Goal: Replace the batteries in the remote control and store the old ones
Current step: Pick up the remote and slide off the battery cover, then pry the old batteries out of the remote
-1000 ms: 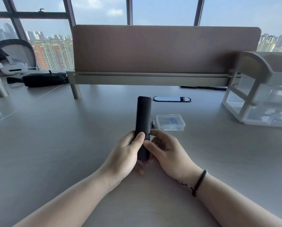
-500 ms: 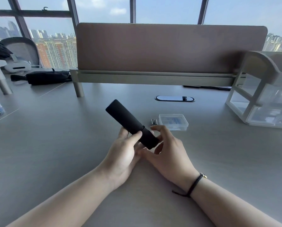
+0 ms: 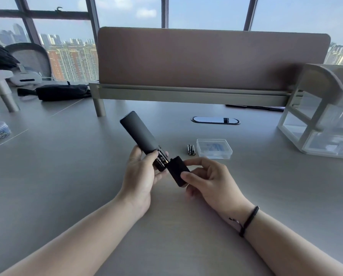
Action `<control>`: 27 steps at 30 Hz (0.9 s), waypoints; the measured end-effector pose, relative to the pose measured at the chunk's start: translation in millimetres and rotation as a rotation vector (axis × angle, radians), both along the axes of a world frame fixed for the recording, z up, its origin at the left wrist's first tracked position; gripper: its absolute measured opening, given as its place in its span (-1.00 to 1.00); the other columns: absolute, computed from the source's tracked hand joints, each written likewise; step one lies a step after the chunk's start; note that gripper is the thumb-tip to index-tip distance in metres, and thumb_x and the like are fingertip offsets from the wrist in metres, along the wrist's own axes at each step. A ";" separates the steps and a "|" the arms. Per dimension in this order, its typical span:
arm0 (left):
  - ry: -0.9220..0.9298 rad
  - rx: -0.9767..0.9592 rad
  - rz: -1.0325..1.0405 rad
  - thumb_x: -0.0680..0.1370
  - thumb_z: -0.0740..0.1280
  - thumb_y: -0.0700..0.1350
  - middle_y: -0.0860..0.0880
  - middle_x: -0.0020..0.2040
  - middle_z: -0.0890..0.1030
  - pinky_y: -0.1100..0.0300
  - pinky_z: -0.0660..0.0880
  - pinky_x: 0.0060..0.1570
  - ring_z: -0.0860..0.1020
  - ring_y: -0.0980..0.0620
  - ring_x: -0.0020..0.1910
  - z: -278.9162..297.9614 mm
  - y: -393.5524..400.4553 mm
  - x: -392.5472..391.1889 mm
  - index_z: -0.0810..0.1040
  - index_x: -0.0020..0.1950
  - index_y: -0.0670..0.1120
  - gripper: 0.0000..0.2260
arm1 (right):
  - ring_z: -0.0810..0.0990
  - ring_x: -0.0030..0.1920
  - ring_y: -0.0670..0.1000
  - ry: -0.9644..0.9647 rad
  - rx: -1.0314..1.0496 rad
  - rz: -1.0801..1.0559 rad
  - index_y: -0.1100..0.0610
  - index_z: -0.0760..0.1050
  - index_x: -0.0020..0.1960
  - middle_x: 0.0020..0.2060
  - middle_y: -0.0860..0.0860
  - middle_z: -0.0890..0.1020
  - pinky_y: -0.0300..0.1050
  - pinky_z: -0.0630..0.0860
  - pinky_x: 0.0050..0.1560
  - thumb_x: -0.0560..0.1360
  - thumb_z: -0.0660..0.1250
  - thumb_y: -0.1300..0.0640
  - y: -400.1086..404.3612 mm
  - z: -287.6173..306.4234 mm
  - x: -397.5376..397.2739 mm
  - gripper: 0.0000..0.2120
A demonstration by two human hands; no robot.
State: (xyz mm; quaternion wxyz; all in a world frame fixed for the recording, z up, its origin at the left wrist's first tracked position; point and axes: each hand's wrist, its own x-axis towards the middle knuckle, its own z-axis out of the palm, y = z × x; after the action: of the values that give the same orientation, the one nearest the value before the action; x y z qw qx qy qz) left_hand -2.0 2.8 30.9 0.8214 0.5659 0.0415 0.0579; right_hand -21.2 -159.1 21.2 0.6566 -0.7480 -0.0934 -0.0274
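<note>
Hands split matte black remote [image 3: 138, 134]; slim cover [image 3: 177, 172] slid off.

Matt black plastic remote [image 3: 138, 134], clear glossy plastic box [image 3: 214, 148], smooth matt grey table [image 3: 67, 176].

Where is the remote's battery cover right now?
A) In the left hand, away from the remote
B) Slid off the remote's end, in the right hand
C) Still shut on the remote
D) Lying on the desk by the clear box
B: the right hand pinches the cover just off the remote, whose open battery bay shows in the left hand.
</note>
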 end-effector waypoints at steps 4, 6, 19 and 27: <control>-0.039 -0.001 0.218 0.64 0.17 -0.23 -0.16 -0.13 0.56 0.06 0.62 -0.30 0.64 -0.11 -0.18 5.7 13.1 8.1 0.43 0.04 -0.11 -0.93 | 0.68 -0.34 0.29 0.067 -0.055 -0.013 0.12 0.51 0.19 -0.37 0.15 0.71 0.08 0.65 -0.22 0.52 0.43 0.22 3.4 -2.5 1.8 -0.73; -0.057 -0.012 0.244 0.65 0.18 -0.21 -0.14 -0.14 0.55 0.12 0.59 -0.37 0.66 -0.08 -0.22 9.2 16.8 7.9 0.43 0.04 -0.12 -0.94 | 0.74 -0.23 0.22 0.110 -0.119 0.017 0.08 0.51 0.24 -0.27 0.13 0.74 0.06 0.69 -0.11 0.53 0.42 0.19 6.6 -2.6 1.7 -0.70; -0.031 -0.007 -0.195 0.61 0.28 -0.30 -0.22 -0.05 0.70 0.10 0.65 -0.21 0.70 -0.02 -0.12 5.2 -8.5 -14.1 0.59 0.11 -0.25 -0.86 | 0.45 -0.47 -0.07 -0.182 -0.357 -0.157 -0.03 0.62 -0.13 -0.44 -0.23 0.63 -0.22 0.40 -0.40 0.52 0.40 0.19 1.2 -6.5 -0.2 -0.87; 0.023 0.065 -0.357 0.64 0.19 -0.33 -0.23 -0.04 0.70 0.01 0.67 -0.07 0.71 -0.12 -0.08 -5.8 -20.1 -21.6 0.56 0.11 -0.33 -0.83 | 0.50 -0.45 -0.15 -0.238 -0.314 -0.241 -0.03 0.58 -0.08 -0.24 -0.09 0.64 -0.33 0.42 -0.35 0.47 0.43 0.20 -5.6 -2.2 3.2 -0.87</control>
State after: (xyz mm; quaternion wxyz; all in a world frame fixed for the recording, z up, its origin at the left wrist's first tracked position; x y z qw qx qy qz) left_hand -23.6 -17.3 25.1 0.7993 0.5913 -0.0519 -0.0941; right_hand -18.0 -164.7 19.0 0.5084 -0.8383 -0.0834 -0.1787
